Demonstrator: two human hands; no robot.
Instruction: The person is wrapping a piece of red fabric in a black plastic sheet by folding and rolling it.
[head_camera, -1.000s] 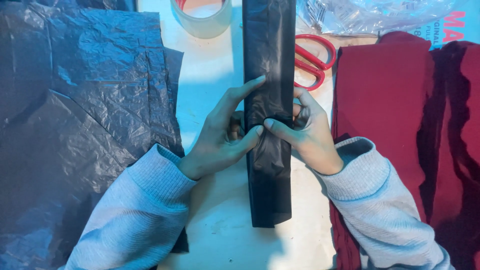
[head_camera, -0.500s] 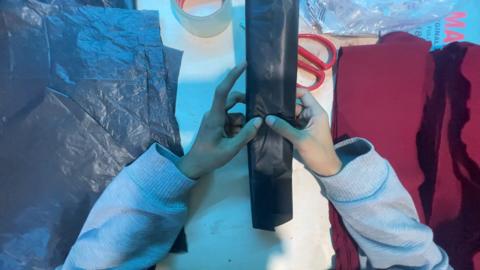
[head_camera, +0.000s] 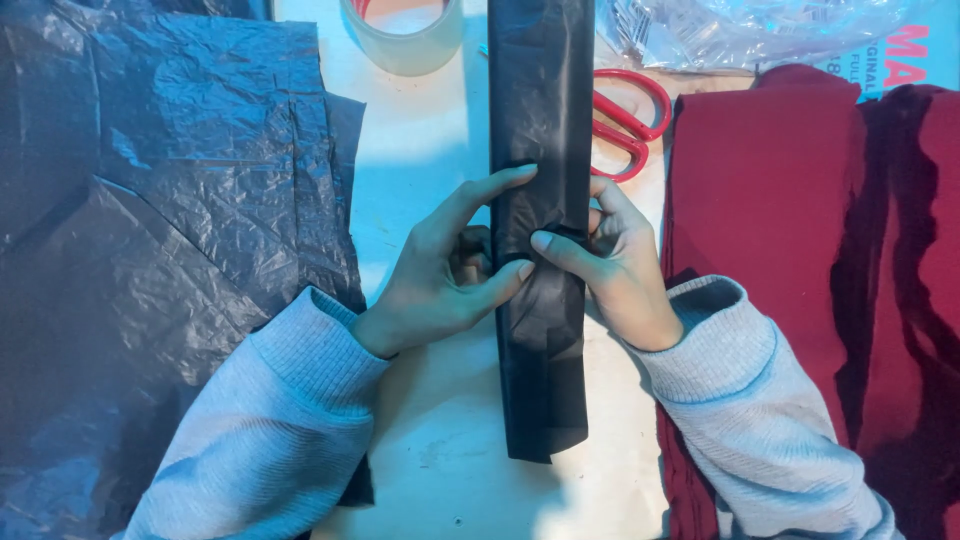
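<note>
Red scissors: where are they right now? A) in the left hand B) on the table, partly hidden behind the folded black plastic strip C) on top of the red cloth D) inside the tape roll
B: the red scissors lie on the table, their blades hidden behind the folded black plastic strip, which both the left hand and the right hand grip.

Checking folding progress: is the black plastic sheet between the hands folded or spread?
Folded: the black plastic sheet forms a narrow strip, pinched by left hand and right hand.
</note>
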